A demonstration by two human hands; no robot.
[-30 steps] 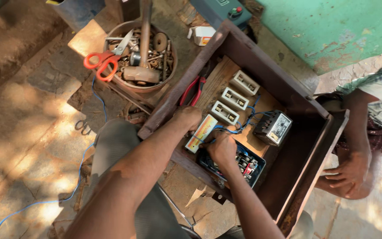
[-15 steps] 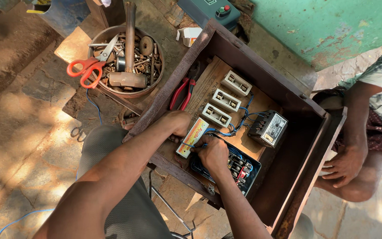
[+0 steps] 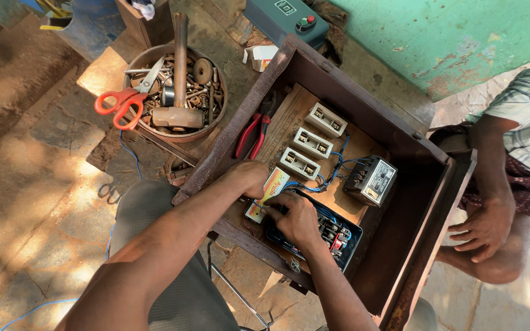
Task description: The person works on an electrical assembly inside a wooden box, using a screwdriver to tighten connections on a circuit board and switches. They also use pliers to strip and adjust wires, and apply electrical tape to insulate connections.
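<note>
Your left hand (image 3: 248,178) and right hand (image 3: 295,216) are both inside the open rusted metal box (image 3: 363,104), working at the small orange-and-white card (image 3: 267,194) that lies on the wooden backboard beside the black contactor block (image 3: 332,236). The left fingers are curled together over the card's upper edge; the right fingers (image 3: 272,205) are bent down and pressed on its lower end, though I cannot tell whether they pinch it or merely hold it flat.

Risks, as judged from this position: your right wrist lies across the blue wiring (image 3: 326,178) and the contactor terminals, so a slip could tug a conductor loose or put skin on a terminal. The red-handled pliers (image 3: 251,132) rest loose against the box wall just beside your left forearm; a nudge could drop them onto the three white fuse holders (image 3: 312,143). The other person's hand (image 3: 484,227) rests outside the box, well apart.

Compared with half a second ago, both hands remain on the card in much the same grip; the view has shifted slightly, bringing the bowl of scrap hardware (image 3: 176,92) lower in frame.
</note>
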